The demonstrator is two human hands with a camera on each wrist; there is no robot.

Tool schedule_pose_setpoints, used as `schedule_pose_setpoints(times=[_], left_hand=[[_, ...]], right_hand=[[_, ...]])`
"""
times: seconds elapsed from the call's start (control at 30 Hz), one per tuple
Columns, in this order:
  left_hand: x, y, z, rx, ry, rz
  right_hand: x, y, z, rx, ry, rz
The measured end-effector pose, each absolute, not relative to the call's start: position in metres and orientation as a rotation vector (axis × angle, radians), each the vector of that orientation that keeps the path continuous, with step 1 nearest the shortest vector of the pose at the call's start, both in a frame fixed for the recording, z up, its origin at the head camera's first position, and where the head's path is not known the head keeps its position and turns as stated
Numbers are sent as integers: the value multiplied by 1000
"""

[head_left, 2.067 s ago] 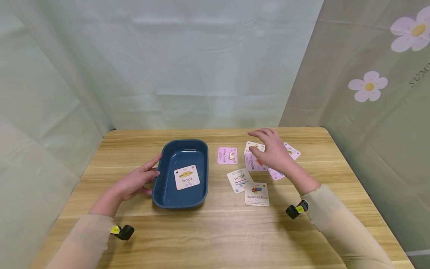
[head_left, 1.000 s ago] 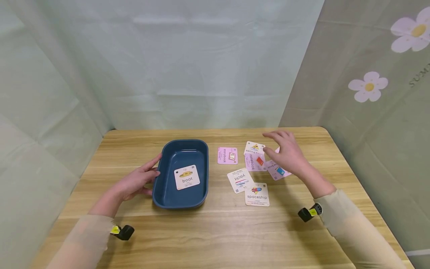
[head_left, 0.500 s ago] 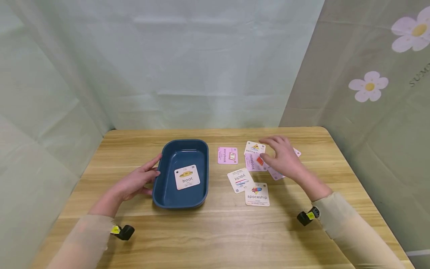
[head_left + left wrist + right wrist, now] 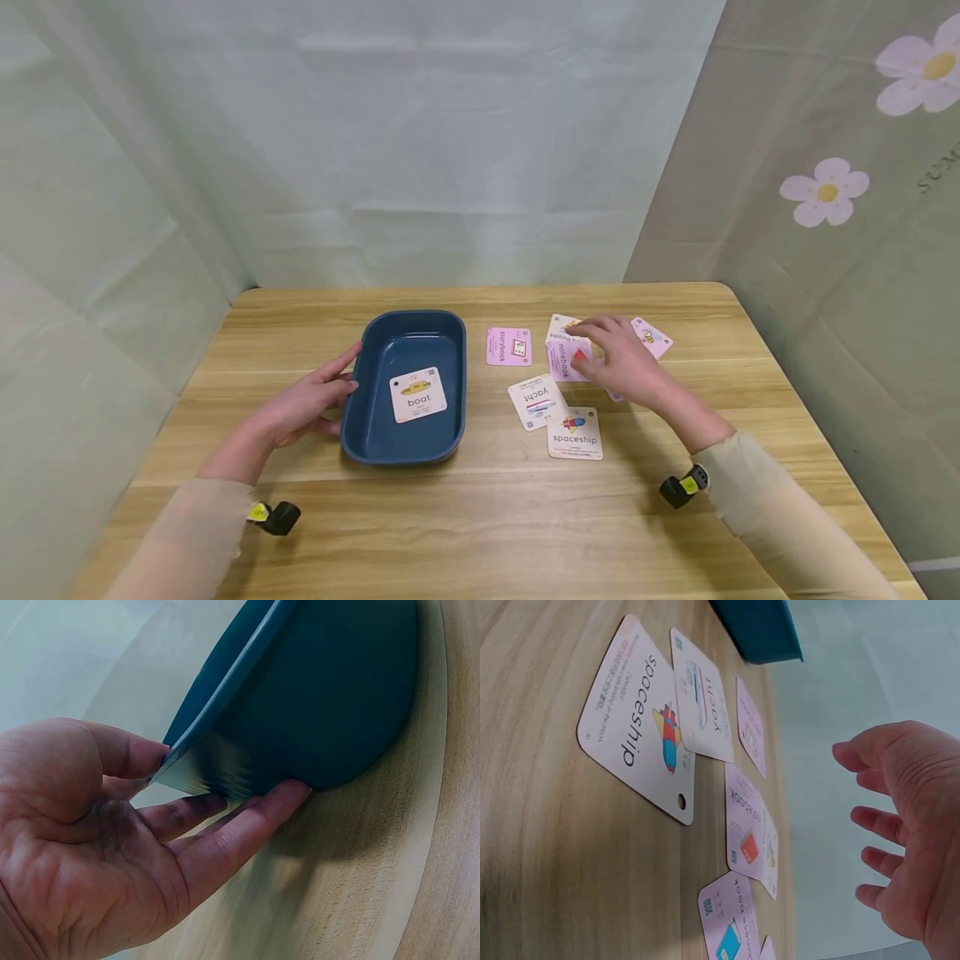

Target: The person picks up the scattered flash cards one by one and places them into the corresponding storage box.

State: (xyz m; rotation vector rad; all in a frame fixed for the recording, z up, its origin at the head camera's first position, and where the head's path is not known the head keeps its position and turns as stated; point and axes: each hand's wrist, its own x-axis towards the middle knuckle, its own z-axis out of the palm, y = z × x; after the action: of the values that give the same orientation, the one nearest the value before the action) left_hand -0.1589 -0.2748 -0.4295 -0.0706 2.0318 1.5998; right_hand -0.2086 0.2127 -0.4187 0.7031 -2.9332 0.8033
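Observation:
My left hand [image 4: 315,400] rests on the left side of a blue plastic basin [image 4: 459,375]. In the left wrist view, a fingertip meets the rim and longer fingers [image 4: 251,817] lie against the outer wall. Inside the basin lies a white boat card [image 4: 417,396]. My right hand [image 4: 626,358] hovers over a group of picture cards, with its fingers loosely bent and nothing between them. Below it, a pink notebook card [image 4: 561,362] overlaps a white sailing card [image 4: 562,327]. The right hand partly hides another pink card [image 4: 727,922] showing a blue book.
A pink storybook card [image 4: 508,347] lies between the basin and the group. Nearer me, a white yacht card [image 4: 537,403] overlaps a spaceship card [image 4: 574,435]. A pink bee card [image 4: 652,337] lies at the right. Behind the wooden table [image 4: 480,533] hangs a pale cloth [image 4: 420,167].
My right hand has hovered over the cards, shifting right, then back left and nearer me, now uncovering the bee card. The left hand, basin and cards stay in place.

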Motion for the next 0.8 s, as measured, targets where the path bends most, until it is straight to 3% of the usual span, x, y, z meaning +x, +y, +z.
schedule_pose_setpoints(times=[0.8], left_hand=[[-159,-274,-428,-74,2048,1585]], right_hand=[[-210,209,-438,955,-3015,579]])
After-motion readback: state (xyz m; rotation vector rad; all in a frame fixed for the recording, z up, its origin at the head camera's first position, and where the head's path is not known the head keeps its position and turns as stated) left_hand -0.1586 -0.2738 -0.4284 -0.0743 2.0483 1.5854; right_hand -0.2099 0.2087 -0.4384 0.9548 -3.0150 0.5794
